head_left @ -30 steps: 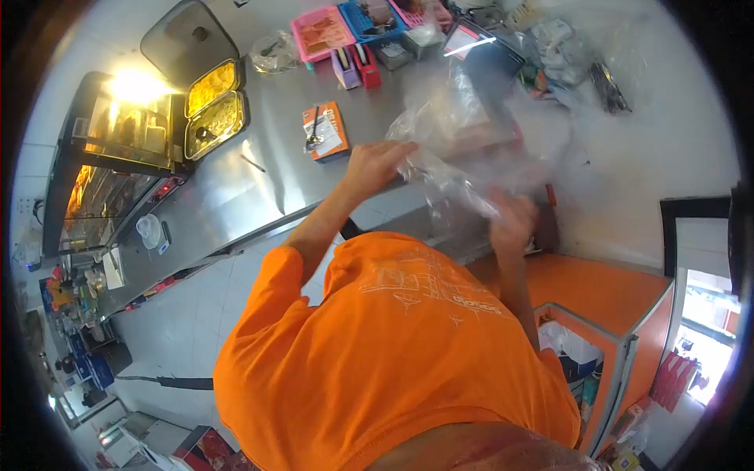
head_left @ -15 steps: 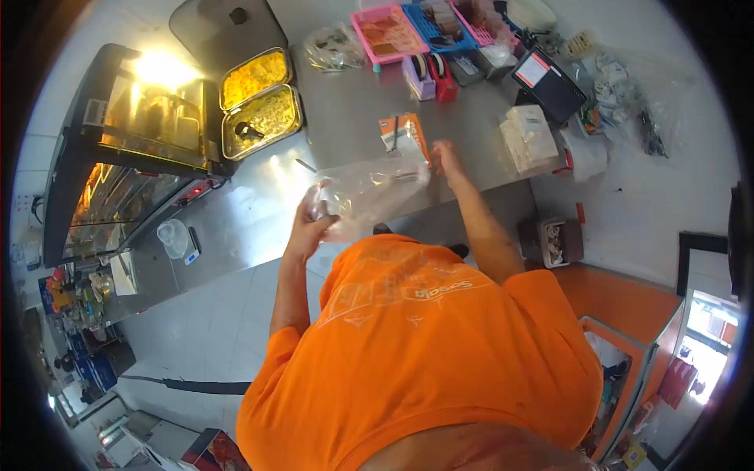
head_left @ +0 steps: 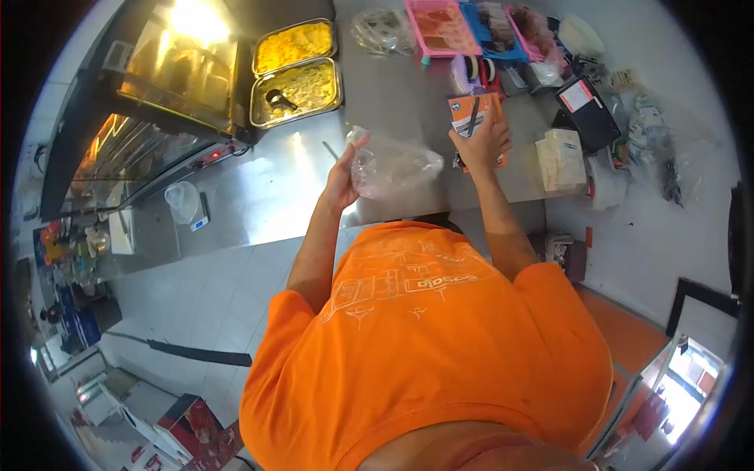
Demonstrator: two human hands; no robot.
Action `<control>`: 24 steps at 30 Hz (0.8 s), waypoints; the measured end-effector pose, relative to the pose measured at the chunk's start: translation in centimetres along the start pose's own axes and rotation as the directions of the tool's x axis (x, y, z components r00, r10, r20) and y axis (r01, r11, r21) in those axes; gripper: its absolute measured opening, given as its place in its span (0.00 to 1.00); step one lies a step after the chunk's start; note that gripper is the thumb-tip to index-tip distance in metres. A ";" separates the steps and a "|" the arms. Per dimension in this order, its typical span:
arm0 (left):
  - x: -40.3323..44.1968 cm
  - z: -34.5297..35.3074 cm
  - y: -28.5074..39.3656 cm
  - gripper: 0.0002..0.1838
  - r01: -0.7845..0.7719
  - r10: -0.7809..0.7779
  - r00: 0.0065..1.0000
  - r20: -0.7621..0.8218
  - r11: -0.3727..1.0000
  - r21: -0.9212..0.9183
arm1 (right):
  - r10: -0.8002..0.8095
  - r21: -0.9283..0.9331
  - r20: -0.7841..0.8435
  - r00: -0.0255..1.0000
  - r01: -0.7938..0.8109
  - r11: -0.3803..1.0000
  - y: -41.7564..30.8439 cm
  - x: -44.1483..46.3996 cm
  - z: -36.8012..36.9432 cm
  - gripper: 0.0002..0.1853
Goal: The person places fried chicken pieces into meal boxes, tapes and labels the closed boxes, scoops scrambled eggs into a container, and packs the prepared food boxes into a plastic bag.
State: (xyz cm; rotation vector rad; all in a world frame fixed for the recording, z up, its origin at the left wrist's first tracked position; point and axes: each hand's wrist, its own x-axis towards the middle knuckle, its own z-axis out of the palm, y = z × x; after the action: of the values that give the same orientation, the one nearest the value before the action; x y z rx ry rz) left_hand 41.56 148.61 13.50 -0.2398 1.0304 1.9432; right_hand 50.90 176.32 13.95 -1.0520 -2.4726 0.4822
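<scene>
My left hand (head_left: 343, 179) is closed on the edge of a clear plastic bag (head_left: 397, 169), which hangs loosely out to the right above the steel counter. My right hand (head_left: 484, 141) rests over an orange and white pad (head_left: 463, 112), thumb and fingers apart. Between thumb and forefinger lies a dark pen (head_left: 473, 118) on the pad; whether the fingers touch it is unclear. Part of the pad is hidden beneath the hand. A thin dark stick-like item (head_left: 329, 150) lies beside my left fingers.
Two food trays (head_left: 340, 102) stand at the back left, by a lit glass warming cabinet (head_left: 181, 86). Tape dispensers (head_left: 465, 76) and coloured baskets (head_left: 416, 35) sit behind the pad. To the right are napkins (head_left: 562, 161) and a dark tablet-like device (head_left: 591, 118).
My right hand has moved from beside the pad to over it. The bag, earlier stretched out toward the right hand, now hangs crumpled from my left hand. The camera view has shifted.
</scene>
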 end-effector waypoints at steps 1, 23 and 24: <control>2.4 -0.1 -1.1 0.28 0.053 -0.051 0.998 0.034 0.997 -0.057 | -0.082 -0.009 -0.075 0.994 0.081 0.997 -0.8 0.2 -2.8 0.61; 7.8 1.6 -8.7 0.14 -0.161 0.169 0.982 0.079 0.553 0.818 | -0.331 -0.105 0.761 0.558 0.610 0.786 7.7 0.7 8.2 0.52; 6.1 3.6 -5.5 0.14 -0.280 0.304 0.946 0.111 0.597 0.752 | -0.395 -0.030 0.723 0.567 0.596 0.802 8.0 0.6 8.3 0.51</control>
State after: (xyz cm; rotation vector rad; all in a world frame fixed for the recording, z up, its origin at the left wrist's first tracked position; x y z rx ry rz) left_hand 43.14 156.43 9.49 0.4170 1.9118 1.5857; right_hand 51.23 180.76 3.25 -0.1497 -3.4195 0.3890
